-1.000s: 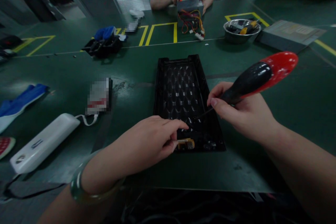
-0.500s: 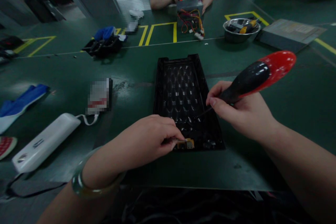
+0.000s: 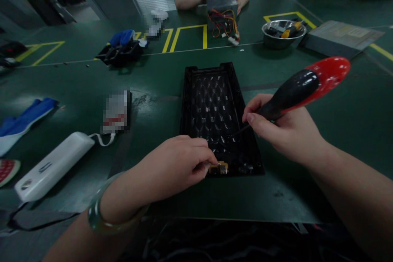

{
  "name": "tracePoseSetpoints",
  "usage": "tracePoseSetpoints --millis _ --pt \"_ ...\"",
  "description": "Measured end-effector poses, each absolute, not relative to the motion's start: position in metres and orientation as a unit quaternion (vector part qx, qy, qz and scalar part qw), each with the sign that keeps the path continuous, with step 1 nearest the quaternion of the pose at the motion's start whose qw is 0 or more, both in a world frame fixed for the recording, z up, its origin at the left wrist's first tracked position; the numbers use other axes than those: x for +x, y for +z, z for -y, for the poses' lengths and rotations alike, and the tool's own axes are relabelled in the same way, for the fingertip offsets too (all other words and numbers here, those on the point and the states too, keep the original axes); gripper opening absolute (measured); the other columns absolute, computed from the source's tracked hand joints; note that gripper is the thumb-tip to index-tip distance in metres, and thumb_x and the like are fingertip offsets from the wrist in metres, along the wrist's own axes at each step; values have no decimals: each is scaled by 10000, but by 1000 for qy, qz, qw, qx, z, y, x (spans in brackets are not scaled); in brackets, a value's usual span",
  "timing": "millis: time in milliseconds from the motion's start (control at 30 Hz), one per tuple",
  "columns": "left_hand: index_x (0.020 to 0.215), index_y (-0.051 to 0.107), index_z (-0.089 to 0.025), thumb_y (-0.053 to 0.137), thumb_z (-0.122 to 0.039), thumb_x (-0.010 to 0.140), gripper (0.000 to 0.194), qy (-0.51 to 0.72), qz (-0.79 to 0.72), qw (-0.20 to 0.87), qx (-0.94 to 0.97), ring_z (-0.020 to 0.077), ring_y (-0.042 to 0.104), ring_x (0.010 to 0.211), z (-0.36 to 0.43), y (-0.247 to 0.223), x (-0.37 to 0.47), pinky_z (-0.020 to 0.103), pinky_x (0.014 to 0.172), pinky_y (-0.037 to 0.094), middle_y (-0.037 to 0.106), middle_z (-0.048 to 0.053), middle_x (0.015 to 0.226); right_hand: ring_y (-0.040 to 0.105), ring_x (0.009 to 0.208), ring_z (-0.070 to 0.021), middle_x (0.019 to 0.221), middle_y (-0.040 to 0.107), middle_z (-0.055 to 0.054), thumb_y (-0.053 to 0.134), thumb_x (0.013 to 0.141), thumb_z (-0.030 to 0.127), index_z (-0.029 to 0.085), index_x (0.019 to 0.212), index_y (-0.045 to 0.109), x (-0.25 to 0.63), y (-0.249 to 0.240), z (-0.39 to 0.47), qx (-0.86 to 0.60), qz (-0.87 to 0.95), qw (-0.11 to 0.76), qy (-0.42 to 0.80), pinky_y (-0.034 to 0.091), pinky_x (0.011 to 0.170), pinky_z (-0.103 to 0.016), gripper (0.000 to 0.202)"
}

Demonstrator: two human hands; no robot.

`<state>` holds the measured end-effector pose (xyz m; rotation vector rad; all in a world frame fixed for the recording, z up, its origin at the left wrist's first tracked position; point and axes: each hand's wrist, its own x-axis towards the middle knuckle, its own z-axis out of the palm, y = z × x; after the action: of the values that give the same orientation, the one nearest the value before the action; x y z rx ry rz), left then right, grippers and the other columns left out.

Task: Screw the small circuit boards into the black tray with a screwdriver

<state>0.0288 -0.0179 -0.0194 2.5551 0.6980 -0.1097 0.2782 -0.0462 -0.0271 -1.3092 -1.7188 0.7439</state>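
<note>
Bare forearms (image 3: 356, 184) — one glossy green bangle (image 3: 95, 217).

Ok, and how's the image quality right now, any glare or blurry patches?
Head view: dim overall, white glints on the red-and-black tool and black panel; head view: coarse pixel blocks mask a flat item near the white device; head view: the tool's thin tip is hard to make out against the dark panel.

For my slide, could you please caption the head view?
Right hand holds screwdriver over black panel; left hand at yellowish board.
</note>
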Motion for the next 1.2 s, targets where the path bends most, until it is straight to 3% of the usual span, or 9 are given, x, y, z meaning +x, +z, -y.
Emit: tracePoseSetpoints --millis 700,1200 --pt "1073 748 -306 597 -173 927 248 -44 -266 299 916 96 663 875 11 -14 26 199 793 467 711 -57 981 496 596 -90 682 574 39 618 851 212 180 820 642 278 -27 45 -516 685 417 303 365 546 -259 49" --pt "1046 706 -275 596 -180 942 179 -44 -263 273 924 127 641 904 17 -19 25 259 835 450 701 -54 1010 505 605 -99 701 582 31 620 859 224 179 845 646 278 -26 46 -523 678 412 313 374 555 -256 54"
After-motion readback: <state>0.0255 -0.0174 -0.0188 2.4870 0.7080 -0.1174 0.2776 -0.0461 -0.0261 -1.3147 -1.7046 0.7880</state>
